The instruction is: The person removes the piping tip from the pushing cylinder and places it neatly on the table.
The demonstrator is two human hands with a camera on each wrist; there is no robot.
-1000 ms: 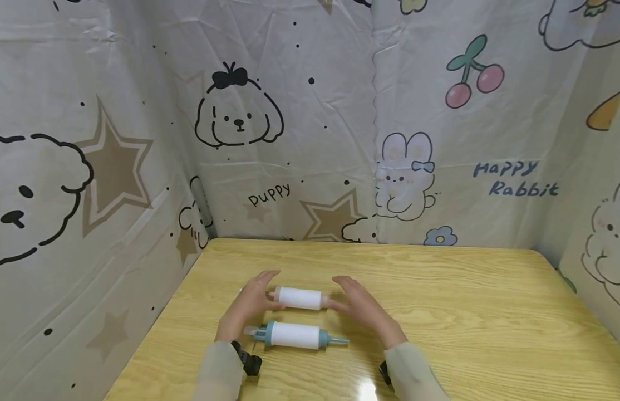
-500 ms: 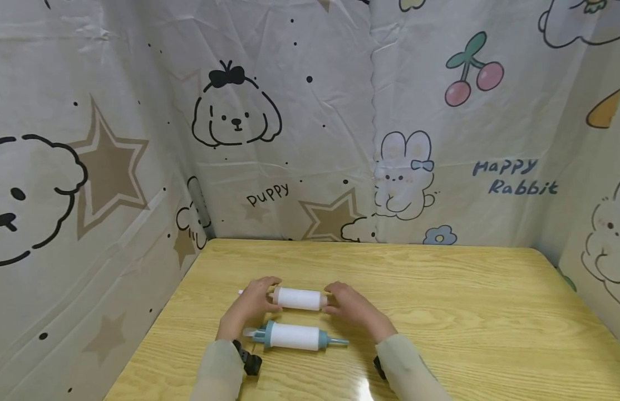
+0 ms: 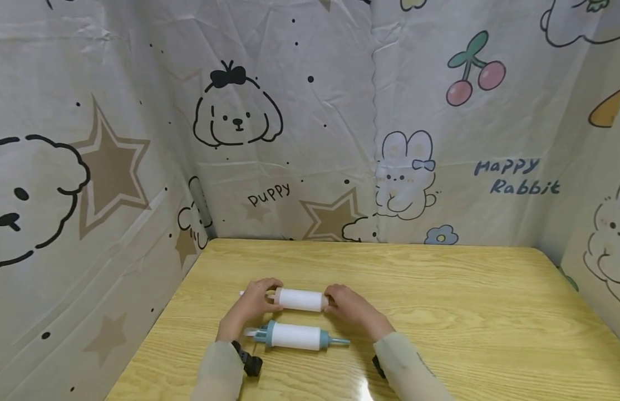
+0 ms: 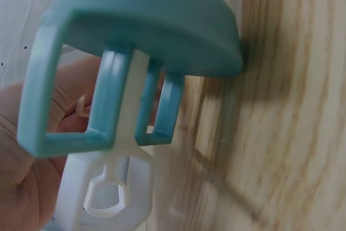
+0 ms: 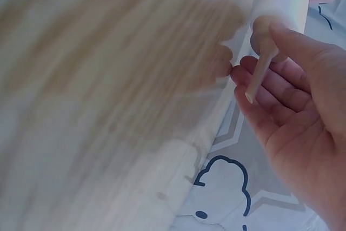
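Two big syringes lie crosswise on the wooden table. The farther one, the beige-ended syringe (image 3: 300, 299), has a white barrel, beige ends and a narrow nozzle (image 5: 259, 77). My left hand (image 3: 255, 301) grips it at its left end, finger behind and thumb in front. At the nozzle end my right hand (image 3: 354, 307) holds it: the thumb lies on the beige collar, the fingers curl beneath. Nearer to me rests the teal-ended syringe (image 3: 296, 337), untouched; its teal finger loops (image 4: 102, 101) and white plunger handle partly hide my left hand in the left wrist view.
The yellow wooden table (image 3: 465, 317) stretches to the right and behind the syringes. A printed cloth (image 3: 310, 111) with cartoon animals hangs around its back and sides. A black wrist camera (image 3: 251, 363) sits beside the left sleeve.
My right hand has moved left and closed in on the nozzle end of the farther syringe. The left hand's fingers have drawn in at its other end. The nearer syringe has stayed put.
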